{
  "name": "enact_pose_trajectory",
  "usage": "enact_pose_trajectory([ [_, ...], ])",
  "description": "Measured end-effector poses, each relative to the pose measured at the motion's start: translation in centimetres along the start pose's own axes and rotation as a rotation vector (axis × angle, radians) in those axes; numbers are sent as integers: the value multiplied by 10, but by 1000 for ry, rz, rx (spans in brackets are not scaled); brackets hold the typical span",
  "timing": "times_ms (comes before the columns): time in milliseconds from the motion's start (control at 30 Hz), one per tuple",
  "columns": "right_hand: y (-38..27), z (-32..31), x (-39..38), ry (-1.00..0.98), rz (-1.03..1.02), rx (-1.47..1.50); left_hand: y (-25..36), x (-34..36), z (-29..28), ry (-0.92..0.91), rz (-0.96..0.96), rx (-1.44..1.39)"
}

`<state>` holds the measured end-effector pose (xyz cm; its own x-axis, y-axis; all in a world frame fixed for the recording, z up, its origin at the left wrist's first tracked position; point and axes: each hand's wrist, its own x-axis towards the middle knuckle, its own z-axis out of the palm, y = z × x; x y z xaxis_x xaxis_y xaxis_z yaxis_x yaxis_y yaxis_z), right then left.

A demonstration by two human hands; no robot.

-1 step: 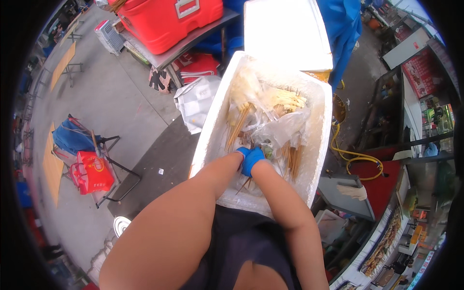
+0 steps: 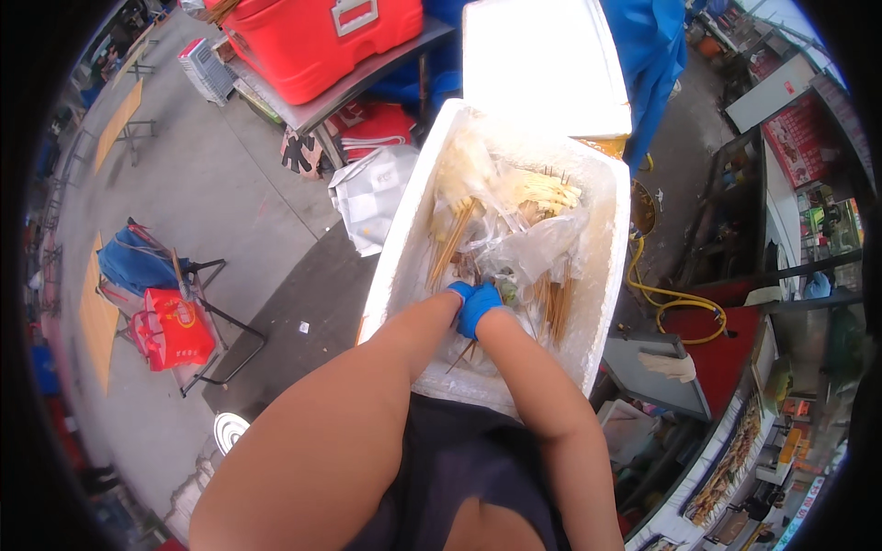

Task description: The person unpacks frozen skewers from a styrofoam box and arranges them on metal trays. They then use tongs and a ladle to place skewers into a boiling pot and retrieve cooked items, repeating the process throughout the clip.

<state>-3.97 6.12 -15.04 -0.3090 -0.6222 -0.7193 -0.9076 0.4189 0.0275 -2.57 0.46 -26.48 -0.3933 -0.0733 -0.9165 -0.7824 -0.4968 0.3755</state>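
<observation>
Two blue-gloved hands, the left hand (image 2: pixel 461 290) and the right hand (image 2: pixel 480 310), are close together inside a white foam box (image 2: pixel 606 230), toward its near end. Their fingertips are hidden, so I cannot tell what they pinch. Thin sticks (image 2: pixel 461 357) poke out just below them, within the box; a stick bundle (image 2: pixel 557 308) lies near its right wall. The sticks look light, stiff and snappable, probably best held by their bare lengths. Compared with the earlier frame, the hands keep their place in the box; only the view shifts slightly.
</observation>
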Motion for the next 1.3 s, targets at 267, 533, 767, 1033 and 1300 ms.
enact_pose_trajectory([
  [267,0,-6,-7,-92,-53,-1,-2,-2,0,-101,-66,19],
  [533,0,-13,-15,-125,-98,12,0,6,10,-188,-96,2],
  [767,1,-21,-17,-223,-136,-51,0,13,13,-238,-132,-46],
  [1033,10,-26,-31,-169,-188,-99,0,11,-9,-371,-207,-129],
  [1300,15,-33,-52,-15,-219,-54,21,-36,-22,-188,-74,227],
])
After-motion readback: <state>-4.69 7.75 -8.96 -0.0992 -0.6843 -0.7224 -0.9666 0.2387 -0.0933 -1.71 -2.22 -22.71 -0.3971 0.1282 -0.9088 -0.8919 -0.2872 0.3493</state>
